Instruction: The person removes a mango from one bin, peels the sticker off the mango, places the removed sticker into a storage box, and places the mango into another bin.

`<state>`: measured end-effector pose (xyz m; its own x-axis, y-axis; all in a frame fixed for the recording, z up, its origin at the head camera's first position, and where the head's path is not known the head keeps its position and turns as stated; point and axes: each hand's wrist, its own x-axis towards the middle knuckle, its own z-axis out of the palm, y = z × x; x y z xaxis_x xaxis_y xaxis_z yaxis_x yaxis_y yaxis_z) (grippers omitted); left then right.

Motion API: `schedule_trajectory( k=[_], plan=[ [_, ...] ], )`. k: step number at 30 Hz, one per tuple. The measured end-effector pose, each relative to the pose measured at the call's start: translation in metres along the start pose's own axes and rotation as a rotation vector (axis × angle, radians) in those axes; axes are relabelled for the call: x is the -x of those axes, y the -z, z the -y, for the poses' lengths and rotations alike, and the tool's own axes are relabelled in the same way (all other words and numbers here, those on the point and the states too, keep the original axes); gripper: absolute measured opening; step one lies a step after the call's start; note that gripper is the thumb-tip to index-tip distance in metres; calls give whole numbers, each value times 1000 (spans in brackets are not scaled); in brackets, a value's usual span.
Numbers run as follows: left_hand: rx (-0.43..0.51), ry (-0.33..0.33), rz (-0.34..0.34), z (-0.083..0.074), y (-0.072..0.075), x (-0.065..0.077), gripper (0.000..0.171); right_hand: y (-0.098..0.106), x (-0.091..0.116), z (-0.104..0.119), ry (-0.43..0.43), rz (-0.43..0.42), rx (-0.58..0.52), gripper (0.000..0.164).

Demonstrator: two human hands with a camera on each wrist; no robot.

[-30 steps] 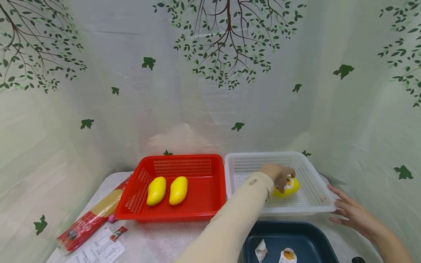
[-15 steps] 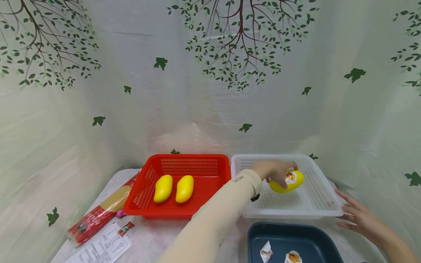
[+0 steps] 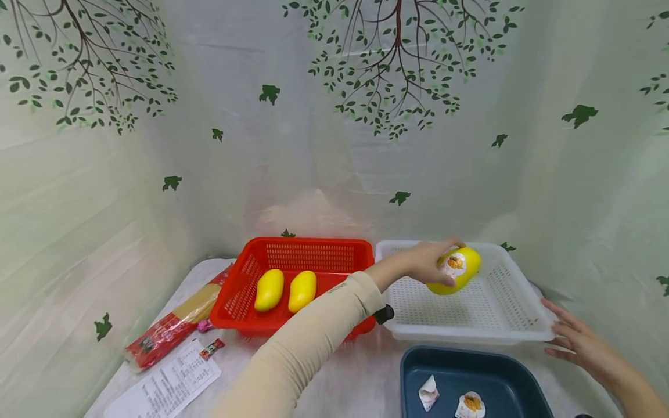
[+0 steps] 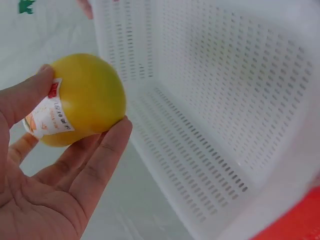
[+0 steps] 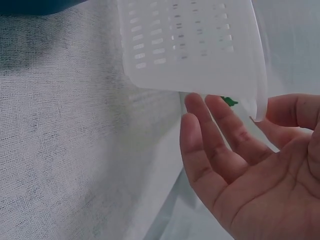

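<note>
My left hand [image 3: 430,262] grips a yellow mango [image 3: 472,264] with a round printed sticker [image 3: 453,265], raised over the white basket [image 3: 522,332]. In the left wrist view, thumb and fingers wrap around the mango [image 4: 92,95], the basket's perforated wall beside it. My right hand [image 3: 587,348] is at the white basket's right end. Seen from the right wrist, its relaxed fingers [image 5: 200,150] lie right at the basket's rim and outer wall. Two more yellow mangoes, one on the left [image 3: 269,290] and one on the right [image 3: 302,291], lie in the red basket [image 3: 319,247].
A dark blue tray [image 3: 410,352] in front holds a crumpled white scrap [image 3: 428,393] and a round sticker [image 3: 471,404]. At left lie a long red-and-gold packet [image 3: 175,322], a printed sheet [image 3: 167,383], a small red wrapper [image 3: 212,349] and a pink piece [image 3: 204,325].
My left hand has lifted the mango up from the white basket's floor, and its sticker now shows more. The right hand stays at the basket's end. The head view has shifted slightly.
</note>
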<state>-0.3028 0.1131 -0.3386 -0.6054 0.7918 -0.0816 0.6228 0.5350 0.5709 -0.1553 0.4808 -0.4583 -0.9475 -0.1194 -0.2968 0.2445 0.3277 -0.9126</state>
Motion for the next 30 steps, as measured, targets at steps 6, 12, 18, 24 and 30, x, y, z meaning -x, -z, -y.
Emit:
schedule_trajectory(
  k=[6,12,18,24,30],
  plan=[
    [107,3,-104,10,8,37,78,-8,6,7,100,-87,105,56],
    [169,77,-176,17,9,76,79,-15,11,18,97,-170,255,52],
    [236,137,-212,25,3,110,79,-21,13,25,104,-214,360,49],
    [200,177,-249,36,-3,149,80,-27,14,30,69,-230,454,59],
    [229,226,-273,43,-10,190,83,-29,17,30,90,-233,474,57]
  ],
)
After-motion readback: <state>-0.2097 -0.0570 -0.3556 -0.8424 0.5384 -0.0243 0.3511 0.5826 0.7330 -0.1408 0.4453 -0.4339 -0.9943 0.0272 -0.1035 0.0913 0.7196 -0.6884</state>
